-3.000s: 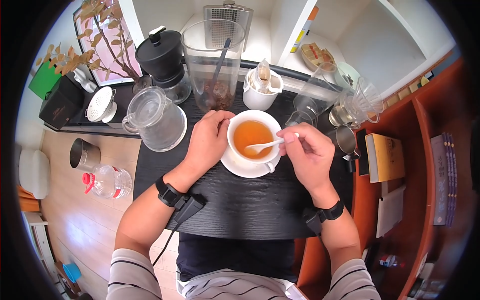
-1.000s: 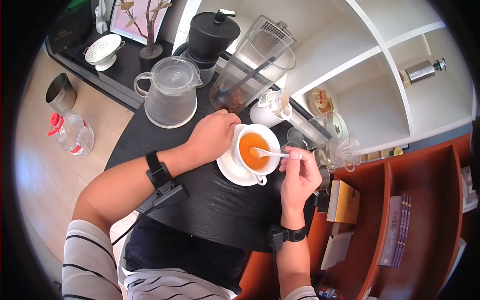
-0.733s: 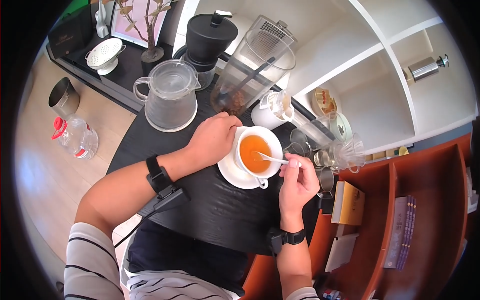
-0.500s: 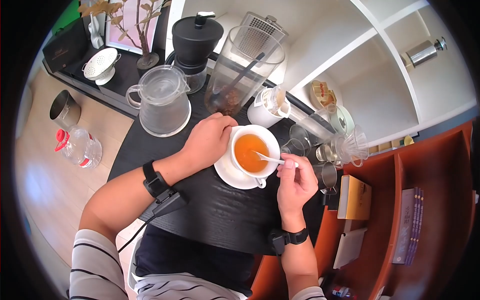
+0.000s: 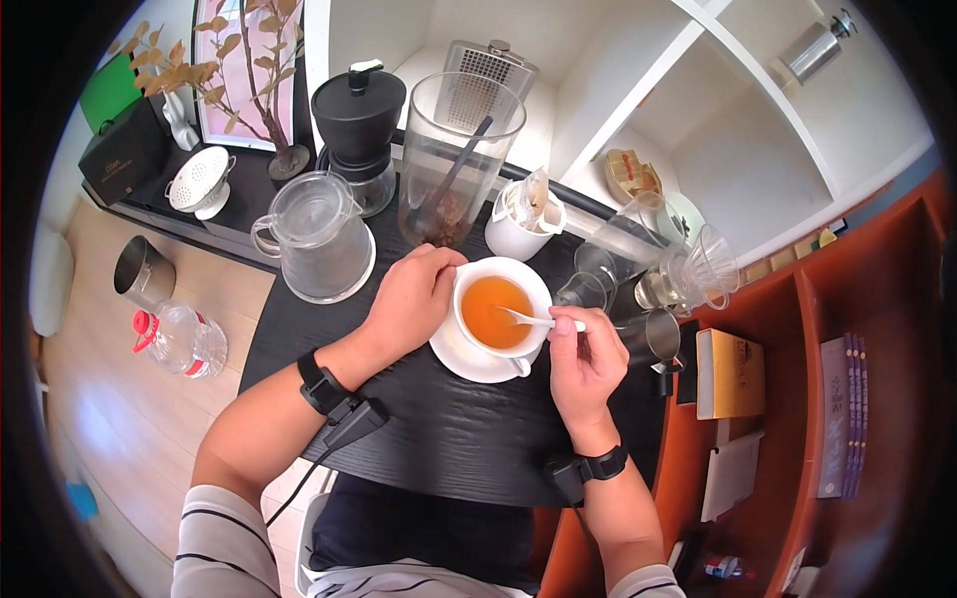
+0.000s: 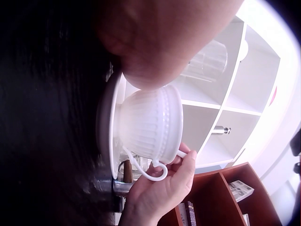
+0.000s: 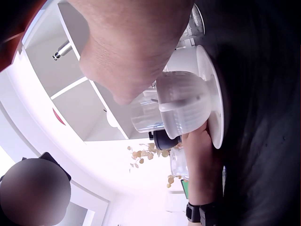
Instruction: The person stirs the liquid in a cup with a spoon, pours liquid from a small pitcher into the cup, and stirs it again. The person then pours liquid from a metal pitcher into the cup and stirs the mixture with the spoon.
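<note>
**A:** so what's going on at the desk [image 5: 469,439] right now?

**B:** Person's got a white teacup [image 5: 501,311] full of amber tea, sitting on a white saucer [image 5: 469,361] about mid-desk, a bit toward the far side. Left hand [image 5: 414,294] is curled around the left side of the cup, fingers touching the rim and wall. Right hand [image 5: 583,359] is just right of the cup, pinching the handle of a white spoon [image 5: 533,319] between thumb and fingers, bowl end dipped in the tea.

**A:** so both grips are closed on something?

**B:** Yep, left grip wraps the cup, right grip is pinched on the spoon. From the left wrist view you can see the cup's ribbed wall [image 6: 148,125] and its looped handle pointing toward the right hand [image 6: 162,193].

**A:** what else is on there?

**B:** Far side is crowded. Empty glass pitcher [image 5: 314,239] to the far left, black hand grinder [image 5: 359,130] behind it, then a tall clear container [image 5: 454,159] with a dark scoop and brown stuff at the bottom. White mug [image 5: 518,224] with a drip bag in it sits just behind the teacup. To the right of the cup there's a bunch of glasses and a glass dripper [image 5: 703,269], plus a small steel cup [image 5: 658,337] near the right hand. Yellow book [image 5: 733,374] on the orange shelf at right. Water bottle [image 5: 179,339] and a metal tumbler [image 5: 142,274] down on the floor at left.
</note>
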### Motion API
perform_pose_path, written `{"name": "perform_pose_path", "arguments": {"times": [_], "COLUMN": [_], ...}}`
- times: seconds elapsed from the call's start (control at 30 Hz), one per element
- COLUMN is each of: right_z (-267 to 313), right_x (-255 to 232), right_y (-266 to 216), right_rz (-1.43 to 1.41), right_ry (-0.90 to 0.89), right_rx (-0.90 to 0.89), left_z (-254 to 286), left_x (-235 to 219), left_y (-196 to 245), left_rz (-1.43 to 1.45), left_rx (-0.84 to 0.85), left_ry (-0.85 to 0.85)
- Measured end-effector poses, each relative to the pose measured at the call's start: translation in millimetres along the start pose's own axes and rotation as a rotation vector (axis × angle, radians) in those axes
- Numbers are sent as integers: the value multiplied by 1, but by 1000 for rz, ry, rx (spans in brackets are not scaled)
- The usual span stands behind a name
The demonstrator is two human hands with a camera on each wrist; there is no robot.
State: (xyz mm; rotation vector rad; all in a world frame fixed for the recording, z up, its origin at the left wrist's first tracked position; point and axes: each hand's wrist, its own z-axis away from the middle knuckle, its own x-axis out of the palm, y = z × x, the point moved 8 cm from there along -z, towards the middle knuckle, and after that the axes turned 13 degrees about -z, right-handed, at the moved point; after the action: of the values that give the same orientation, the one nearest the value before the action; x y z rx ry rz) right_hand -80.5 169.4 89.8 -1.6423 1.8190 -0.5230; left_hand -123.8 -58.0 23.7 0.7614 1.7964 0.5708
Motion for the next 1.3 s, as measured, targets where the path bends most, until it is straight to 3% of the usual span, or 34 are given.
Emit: {"name": "perform_pose_path", "arguments": {"times": [0.47, 0.57, 0.67, 0.77, 1.07, 1.3], "right_z": [-15, -38, -59, -66, -64, -65], "right_x": [5, 13, 27, 28, 17, 17], "right_y": [-7, -4, 3, 11, 4, 8], "right_rz": [-29, -122, -123, -154, -32, -112], "right_ry": [-7, -49, -249, -271, -366, -424], "right_rx": [38, 145, 272, 356, 339, 434], "left_z": [-1, -1, -1, 0, -2, 0], "left_x": [4, 6, 5, 4, 2, 6], "left_y": [-3, -4, -3, -2, 5, 1], "left_rz": [28, 0, 3, -4, -11, 47], "left_rx": [11, 27, 30, 29, -8, -36], "left_ry": [-2, -13, -9, -3, -41, -56]}}
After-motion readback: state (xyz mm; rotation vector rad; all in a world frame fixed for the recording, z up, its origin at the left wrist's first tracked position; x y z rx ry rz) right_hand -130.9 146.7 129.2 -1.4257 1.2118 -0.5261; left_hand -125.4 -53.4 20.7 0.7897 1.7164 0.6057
